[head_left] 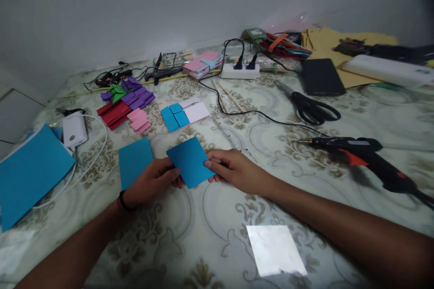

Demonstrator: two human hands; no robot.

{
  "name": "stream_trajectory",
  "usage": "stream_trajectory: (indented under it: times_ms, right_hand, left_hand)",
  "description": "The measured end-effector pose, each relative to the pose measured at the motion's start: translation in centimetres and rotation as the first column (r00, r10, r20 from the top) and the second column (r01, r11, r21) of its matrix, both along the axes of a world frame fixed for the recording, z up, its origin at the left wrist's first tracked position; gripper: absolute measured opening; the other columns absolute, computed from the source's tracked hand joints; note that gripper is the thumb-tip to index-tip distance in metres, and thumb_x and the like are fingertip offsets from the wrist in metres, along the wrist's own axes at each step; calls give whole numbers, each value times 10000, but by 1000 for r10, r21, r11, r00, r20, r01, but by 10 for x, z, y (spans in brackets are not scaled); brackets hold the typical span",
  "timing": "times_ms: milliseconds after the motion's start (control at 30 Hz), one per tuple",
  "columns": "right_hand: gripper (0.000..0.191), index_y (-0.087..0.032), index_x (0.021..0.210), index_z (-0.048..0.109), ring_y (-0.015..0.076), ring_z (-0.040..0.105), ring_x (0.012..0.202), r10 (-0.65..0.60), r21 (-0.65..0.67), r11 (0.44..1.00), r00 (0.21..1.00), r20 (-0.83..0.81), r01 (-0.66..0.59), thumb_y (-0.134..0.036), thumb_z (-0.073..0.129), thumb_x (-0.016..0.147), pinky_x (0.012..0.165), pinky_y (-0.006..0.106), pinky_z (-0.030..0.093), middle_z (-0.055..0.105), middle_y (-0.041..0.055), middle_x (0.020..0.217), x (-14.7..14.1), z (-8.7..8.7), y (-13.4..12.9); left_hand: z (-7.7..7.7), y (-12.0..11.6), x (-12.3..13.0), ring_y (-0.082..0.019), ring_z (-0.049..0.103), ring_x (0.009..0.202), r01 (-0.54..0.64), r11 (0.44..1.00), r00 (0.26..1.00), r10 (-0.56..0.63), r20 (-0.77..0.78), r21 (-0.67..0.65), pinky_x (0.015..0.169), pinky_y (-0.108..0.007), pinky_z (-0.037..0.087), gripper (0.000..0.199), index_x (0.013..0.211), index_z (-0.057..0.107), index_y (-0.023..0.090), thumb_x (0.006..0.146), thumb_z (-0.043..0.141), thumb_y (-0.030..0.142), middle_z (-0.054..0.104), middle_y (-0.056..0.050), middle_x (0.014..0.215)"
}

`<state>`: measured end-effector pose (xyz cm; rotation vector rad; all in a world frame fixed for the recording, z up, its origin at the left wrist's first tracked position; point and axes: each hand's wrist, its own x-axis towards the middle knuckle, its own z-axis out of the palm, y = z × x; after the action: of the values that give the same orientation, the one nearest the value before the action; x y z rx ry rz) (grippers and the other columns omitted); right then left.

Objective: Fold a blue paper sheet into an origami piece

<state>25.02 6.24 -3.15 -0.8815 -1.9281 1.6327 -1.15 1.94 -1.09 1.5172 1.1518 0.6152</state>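
Note:
A small blue paper square (190, 162) is pinched between both hands, tilted above the patterned tablecloth. At its left corner, my left hand (154, 181) grips with thumb on top and fingers beneath; a dark band circles that wrist. Opposite, my right hand (233, 169) pinches the right edge, its thumb on the face of the paper. Another blue paper piece (135, 160) lies flat just beyond my left hand, partly covered by it. Farther back is a folded blue-and-white paper piece (186, 113). A clear ruler (232, 137) lies beyond my right hand.
To the right are a hot glue gun (359, 149) and black-handled scissors (313, 107). Folded coloured papers (127, 101), a white power strip (240, 71) and its black cable lie behind. Large blue sheets (34, 171) and a white corded device (75, 129) are left.

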Motion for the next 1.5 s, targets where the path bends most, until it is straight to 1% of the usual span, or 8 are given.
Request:
stream_trajectory:
  times_ms: [367,600,767,967,1100,1200,1300,1500]
  right_hand:
    - [295,-177,959,643,94,599,624,-6,-16,1000,1000,1,6,-447,553,1037,603,204,461,688,-11,728,-1,2,0]
    - [306,-189,1244,560,101,594,597,-45,-9,999,998,-51,44,-412,569,1035,577,212,471,607,-58,697,-1,-6,0]
    - [254,-226,1154,469,97,581,575,-108,-49,994,982,-156,101,-401,601,1025,549,212,479,604,-72,726,-3,-9,-1]
    - [240,-184,1165,604,104,553,603,-90,135,987,996,-21,92,-373,594,1018,579,225,445,574,-48,700,-3,-5,-2]
    - [328,-182,1260,630,111,559,698,-130,259,958,992,11,123,-389,626,1006,623,234,462,605,-7,847,-4,-4,-3]
    - [365,-190,1312,617,144,640,910,-121,322,939,993,-10,118,-393,643,1010,724,254,525,688,73,1140,-3,-5,-3]
    - [392,-186,1344,608,167,659,1088,-84,357,929,995,-47,95,-387,656,1011,804,264,557,652,112,1361,-1,-6,-2]
    - [511,-167,1398,610,172,693,1025,-52,286,957,998,-21,56,-443,700,977,686,240,541,679,124,1320,-1,-4,-2]
  left_hand:
    - [-4,0,-3,-186,720,685,16,1000,1000,-16,7,15,667,-277,569,452,775,730,134,993,650,522,784,-99,746]
    - [-6,0,0,-172,710,655,-9,1000,1000,8,16,15,636,-264,563,505,787,736,134,984,660,592,789,-96,743]
    - [-6,0,1,-159,696,633,-45,999,998,44,50,11,614,-253,558,524,780,716,139,964,678,628,784,-89,734]
    - [-4,1,3,-135,666,588,-91,996,994,90,61,23,588,-230,538,532,738,682,144,947,698,633,751,-60,671]
    - [-6,1,4,-128,644,563,-138,989,989,135,56,50,570,-229,516,528,714,676,145,932,720,623,729,-47,640]
    - [-7,1,4,-130,639,551,-171,983,984,167,59,65,558,-233,511,521,702,673,149,925,730,617,723,-44,632]
    - [-5,2,4,-130,635,542,-185,980,981,182,62,65,553,-236,509,518,686,661,153,921,736,609,715,-41,618]
    - [-3,0,5,-135,638,540,-209,977,976,206,67,41,548,-240,507,494,678,641,159,900,767,582,709,-31,608]
